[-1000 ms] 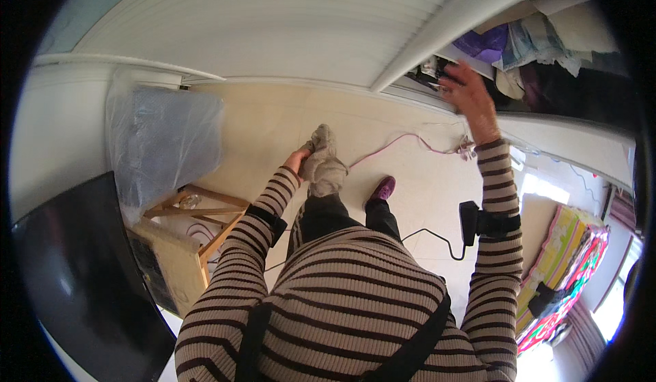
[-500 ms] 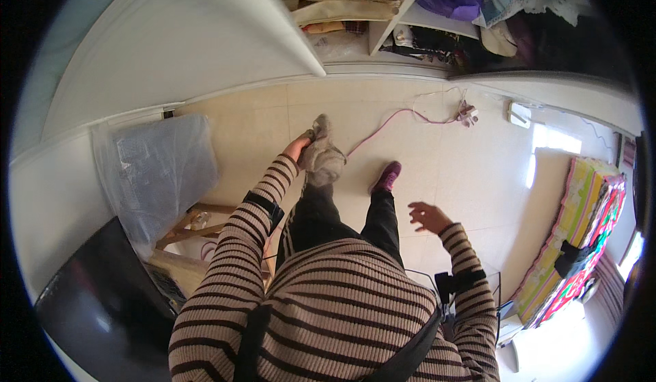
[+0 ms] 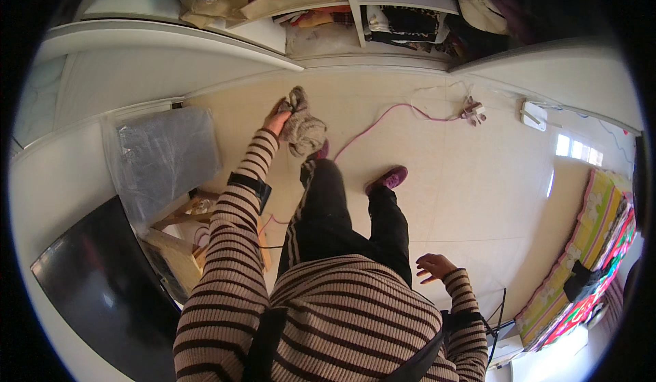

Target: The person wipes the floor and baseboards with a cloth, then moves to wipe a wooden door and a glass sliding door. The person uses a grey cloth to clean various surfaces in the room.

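Observation:
My left hand (image 3: pixel 277 117) is closed on a bunched grey-brown cloth (image 3: pixel 303 133). The cloth hangs in front of me above my left shoe (image 3: pixel 320 151), hiding part of it. Its exact kind cannot be made out; it looks soft and crumpled. Low at my right side, my right hand (image 3: pixel 435 267) holds nothing, its fingers apart and slightly bent. Beyond the cloth stands an open wardrobe (image 3: pixel 355 20) with folded clothes on its shelves.
A pink cord (image 3: pixel 383 114) runs across the floor to a power strip (image 3: pixel 473 111), near a white flat device (image 3: pixel 534 116). Left are a plastic-wrapped panel (image 3: pixel 167 153), a wooden frame (image 3: pixel 179 216) and a black screen (image 3: pixel 102 279). A bed with bright covers (image 3: pixel 581 252) stands right.
My left hand has carried the cloth forward and to the left. My right hand has dropped back toward my side. The view has shifted, showing more of the left wardrobe shelves.

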`<state>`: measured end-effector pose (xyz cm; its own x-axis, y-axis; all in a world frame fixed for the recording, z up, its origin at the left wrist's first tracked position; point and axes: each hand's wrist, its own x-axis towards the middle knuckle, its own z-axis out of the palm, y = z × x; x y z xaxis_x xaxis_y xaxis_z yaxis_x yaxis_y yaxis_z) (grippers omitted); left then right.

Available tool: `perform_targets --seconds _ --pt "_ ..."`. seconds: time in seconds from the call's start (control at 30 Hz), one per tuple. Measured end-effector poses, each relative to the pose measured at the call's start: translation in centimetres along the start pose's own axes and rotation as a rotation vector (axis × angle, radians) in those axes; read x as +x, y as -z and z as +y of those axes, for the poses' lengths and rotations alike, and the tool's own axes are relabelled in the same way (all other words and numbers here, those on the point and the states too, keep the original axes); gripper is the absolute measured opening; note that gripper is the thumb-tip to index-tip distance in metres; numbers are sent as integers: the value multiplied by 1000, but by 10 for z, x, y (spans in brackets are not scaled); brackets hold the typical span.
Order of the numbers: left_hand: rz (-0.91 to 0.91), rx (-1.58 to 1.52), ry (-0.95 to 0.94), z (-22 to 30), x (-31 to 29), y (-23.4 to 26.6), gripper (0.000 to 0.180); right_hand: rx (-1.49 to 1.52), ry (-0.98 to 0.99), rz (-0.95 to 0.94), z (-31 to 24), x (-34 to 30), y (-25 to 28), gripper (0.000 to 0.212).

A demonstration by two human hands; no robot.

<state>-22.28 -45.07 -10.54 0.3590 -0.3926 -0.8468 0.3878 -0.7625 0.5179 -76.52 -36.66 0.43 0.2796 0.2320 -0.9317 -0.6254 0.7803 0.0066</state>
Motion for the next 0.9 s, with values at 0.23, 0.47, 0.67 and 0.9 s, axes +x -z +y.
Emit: perform_targets --seconds 0.23,0.47,0.67,0.9 --pt "66 171 -439 70 35 -5 80 102 31 9 16 -13 18 28" --pt "91 132 -449 91 82 0 84 211 91 184 3 -9 42 25" --pt "223 264 -537 88 78 8 74 119 264 530 1 15 73 20" --pt "466 47 -515 68 91 6 75 -208 470 970 14 61 152 16"
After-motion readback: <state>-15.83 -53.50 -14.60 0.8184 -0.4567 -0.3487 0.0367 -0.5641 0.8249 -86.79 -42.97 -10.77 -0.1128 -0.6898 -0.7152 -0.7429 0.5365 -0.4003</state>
